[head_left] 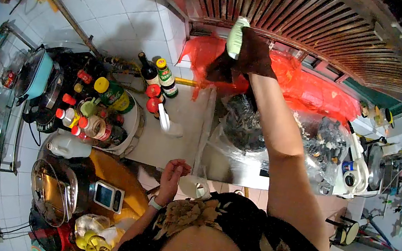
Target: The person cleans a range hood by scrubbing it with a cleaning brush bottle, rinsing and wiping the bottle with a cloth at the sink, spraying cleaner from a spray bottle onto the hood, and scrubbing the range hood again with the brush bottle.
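Reaching to the range hood (302, 15), the right hand (247, 46) is hidden by brown cloth (259, 61) beside a pale green item (236, 37), grip unclear; left hand (174, 170) empty, loosely curled

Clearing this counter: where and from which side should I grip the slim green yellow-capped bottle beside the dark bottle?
Probably best around its body below the yellow cap, from the right: the green bottle stands upright, with the dark bottle close on its left.

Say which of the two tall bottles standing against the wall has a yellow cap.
The right-hand, green-labelled bottle; the dark bottle beside it has a dark top.
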Demonstrator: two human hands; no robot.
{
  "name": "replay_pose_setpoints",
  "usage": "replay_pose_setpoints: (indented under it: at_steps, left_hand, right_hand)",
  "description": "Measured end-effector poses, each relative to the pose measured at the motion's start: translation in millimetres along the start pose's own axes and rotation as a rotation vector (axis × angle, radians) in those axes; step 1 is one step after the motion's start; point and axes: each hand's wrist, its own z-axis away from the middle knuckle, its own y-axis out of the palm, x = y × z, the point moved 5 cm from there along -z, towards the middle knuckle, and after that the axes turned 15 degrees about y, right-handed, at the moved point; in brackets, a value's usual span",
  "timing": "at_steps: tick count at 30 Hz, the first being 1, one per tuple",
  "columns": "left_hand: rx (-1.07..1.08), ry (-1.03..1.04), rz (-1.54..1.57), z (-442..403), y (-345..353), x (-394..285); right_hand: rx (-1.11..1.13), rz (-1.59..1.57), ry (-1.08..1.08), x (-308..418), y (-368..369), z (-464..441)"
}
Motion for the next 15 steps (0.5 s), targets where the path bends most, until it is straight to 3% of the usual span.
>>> replay_pose_setpoints:
  at_steps: [1,3,6,8,9,15]
  left_hand:
    - [-0.015,-0.022,0.004,0,0,1]
    - [0.013,0.011,0.002,-3,6,-5]
    - [0.056,0.065,0.003,-11,14,-9]
    - [0.071,0.087,0.004,-14,17,-10]
    - [0.057,0.083,0.025,-15,19,-11]
    - [0.045,0.051,0.134,-15,22,0]
  right_hand:
    - [0.003,0.002,0.000,1,1,-2]
    - [-0.212,1.015,-0.692,21,36,23]
    - [-0.072,0.937,-0.619,23,92,74]
    - [-0.370,1.940,-1.210,22,177,155]
    - [-0.340,1.960,-1.135,25,189,160]
    - [-0.378,1.886,-1.230,18,203,157]
